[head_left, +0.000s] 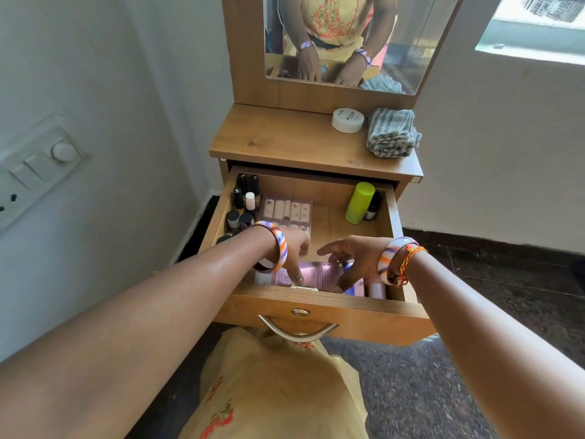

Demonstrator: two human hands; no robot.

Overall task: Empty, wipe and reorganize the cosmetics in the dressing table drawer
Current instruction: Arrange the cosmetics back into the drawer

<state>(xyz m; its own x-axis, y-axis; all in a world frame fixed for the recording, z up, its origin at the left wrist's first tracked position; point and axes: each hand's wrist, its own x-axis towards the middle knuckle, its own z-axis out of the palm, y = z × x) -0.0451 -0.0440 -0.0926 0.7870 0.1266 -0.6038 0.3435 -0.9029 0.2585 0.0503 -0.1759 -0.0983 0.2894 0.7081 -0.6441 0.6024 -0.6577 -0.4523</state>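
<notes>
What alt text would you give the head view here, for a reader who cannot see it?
Both hands, the left hand and the right hand, reach into the open wooden drawer and touch a flat pale purple packet at its front. Small dark bottles and a lime green cylindrical bottle remain inside; a folded grey striped cloth and round white jar sit on top.

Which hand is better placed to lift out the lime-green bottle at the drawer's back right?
Right. The right hand hovers on the drawer's right side, nearer the lime-green cylindrical bottle. The left hand touches the shiny pink packet at the front left.
</notes>
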